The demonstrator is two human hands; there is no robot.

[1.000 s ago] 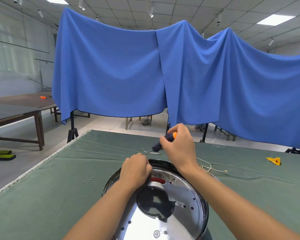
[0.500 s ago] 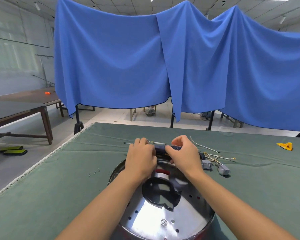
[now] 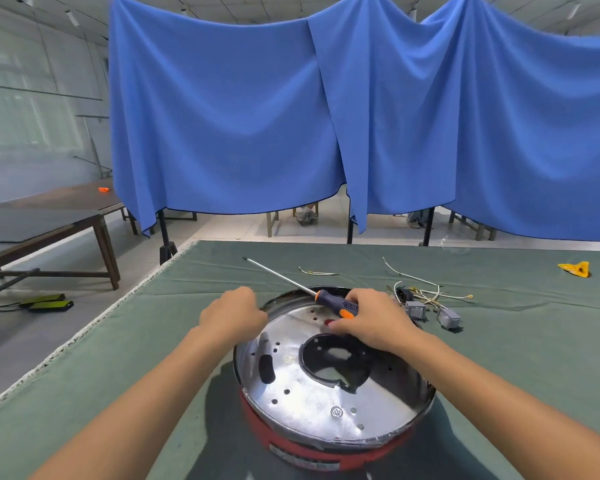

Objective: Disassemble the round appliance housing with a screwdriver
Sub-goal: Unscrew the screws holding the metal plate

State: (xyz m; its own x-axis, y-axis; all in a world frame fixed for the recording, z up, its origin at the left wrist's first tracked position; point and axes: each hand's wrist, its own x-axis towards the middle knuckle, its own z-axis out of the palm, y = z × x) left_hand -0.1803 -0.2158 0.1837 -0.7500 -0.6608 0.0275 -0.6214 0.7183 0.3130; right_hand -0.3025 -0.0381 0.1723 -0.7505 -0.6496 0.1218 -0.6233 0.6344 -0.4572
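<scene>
The round appliance housing (image 3: pixel 312 407) lies upside down on the green table, its shiny metal base plate up and a red body below. A black plastic part (image 3: pixel 333 362) sits in the plate's middle. My right hand (image 3: pixel 374 320) grips the blue-and-orange handle of a long screwdriver (image 3: pixel 340 305) over the housing's far edge; the shaft points far left, tip above the cloth. My left hand (image 3: pixel 232 315) is curled at the housing's far-left rim; whether it holds the rim or anything else is hidden.
Loose wires and small grey switch parts (image 3: pixel 426 303) lie right of the housing. A yellow piece (image 3: pixel 575 269) sits far right. The green table's left edge (image 3: pixel 94 327) drops to the floor. Blue drapes (image 3: pixel 326 116) hang behind the table.
The screwdriver was held by both hands half a second ago; my left hand has let go and moved left to the rim. My right hand now holds it alone, shaft swung out left.
</scene>
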